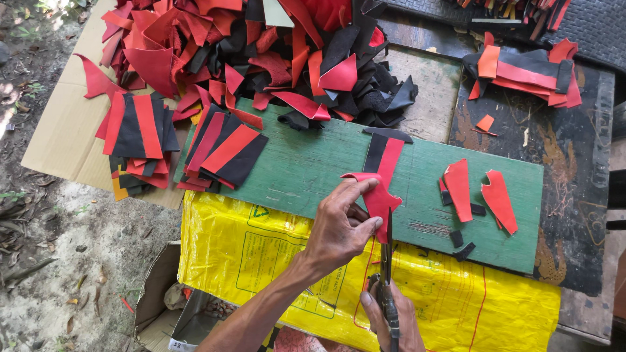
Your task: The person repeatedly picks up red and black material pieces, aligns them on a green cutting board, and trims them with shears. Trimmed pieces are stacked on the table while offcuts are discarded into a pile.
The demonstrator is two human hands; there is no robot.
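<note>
Head view: red leather piece (380, 199) is pinched by the left hand (339, 228), fingers closed on it, at the green board (313, 169) near edge, middle. Scissors (388, 274) are gripped by the right hand (391, 319), fingers closed round the handles, blades up into the piece. A black-and-red strip (385, 156) lies just behind it. 2 cut red pieces (479, 195) sit toward the board's right end. Stacked strips (225, 150) sit at its left end; scrap pile (261, 52) is past the far edge.
</note>
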